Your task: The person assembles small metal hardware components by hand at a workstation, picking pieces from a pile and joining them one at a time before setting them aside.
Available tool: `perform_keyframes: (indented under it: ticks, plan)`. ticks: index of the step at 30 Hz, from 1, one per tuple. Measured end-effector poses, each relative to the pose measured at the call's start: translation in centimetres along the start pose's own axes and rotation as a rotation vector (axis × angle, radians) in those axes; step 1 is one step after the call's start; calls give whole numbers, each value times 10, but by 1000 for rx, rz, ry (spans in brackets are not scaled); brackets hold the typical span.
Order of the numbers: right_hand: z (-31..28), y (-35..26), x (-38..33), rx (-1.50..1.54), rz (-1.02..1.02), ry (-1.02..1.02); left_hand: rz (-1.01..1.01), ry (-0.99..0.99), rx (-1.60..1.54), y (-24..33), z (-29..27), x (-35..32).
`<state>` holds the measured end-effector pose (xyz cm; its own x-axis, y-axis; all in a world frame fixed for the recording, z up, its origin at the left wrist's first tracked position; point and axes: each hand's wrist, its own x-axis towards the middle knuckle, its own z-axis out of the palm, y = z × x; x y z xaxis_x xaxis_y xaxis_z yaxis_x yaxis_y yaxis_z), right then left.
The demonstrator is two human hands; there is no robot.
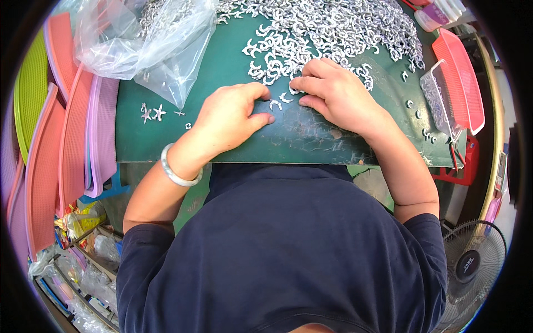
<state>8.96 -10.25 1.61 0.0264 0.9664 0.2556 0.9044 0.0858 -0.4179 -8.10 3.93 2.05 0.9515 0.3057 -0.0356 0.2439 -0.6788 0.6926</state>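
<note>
A large heap of small silver-grey crescent-shaped metal pieces (333, 30) spreads over the far side of the green tabletop (222, 150). My left hand (230, 114), with a pale bangle (176, 169) on its wrist, hovers low over the table; thumb and index finger are apart with nothing visible between them. Two loose crescent pieces (276, 104) lie just off its fingertips. At the near edge of the heap is my right hand (336, 91), fingers bent and thumb apart. Its index fingertip touches or covers part of a crescent piece (293, 90). The undersides of both hands are hidden.
A clear plastic bag (150, 50) with pieces lies at far left. Star-shaped pieces (159, 112) sit nearby. Coloured baskets (78, 127) are stacked left. On the right are a clear tray (438, 97), a pink basket (461, 77), scattered pieces (418, 114) and a fan (472, 266).
</note>
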Motion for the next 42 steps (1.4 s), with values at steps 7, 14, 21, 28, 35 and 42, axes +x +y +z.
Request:
perform_keyframes:
  ticks: [7,14,21,28,35,42]
  plan:
    - [-1,-5,2,-59,21,-93,-14,30,-15,1,13,9]
    - [2,3,0,48,-2,27,70,30,-95,-3,14,14]
    - [0,6,-2,264,112,106,133,-15,-46,0,10,26]
    - [-2,6,-8,669,434,90,167,-94,25,-1,8,32]
    - [-11,5,-5,981,647,56,311,-64,274,-6,15,32]
    - [-11,13,-7,1371,714,77,361,32,249,-11,18,35]
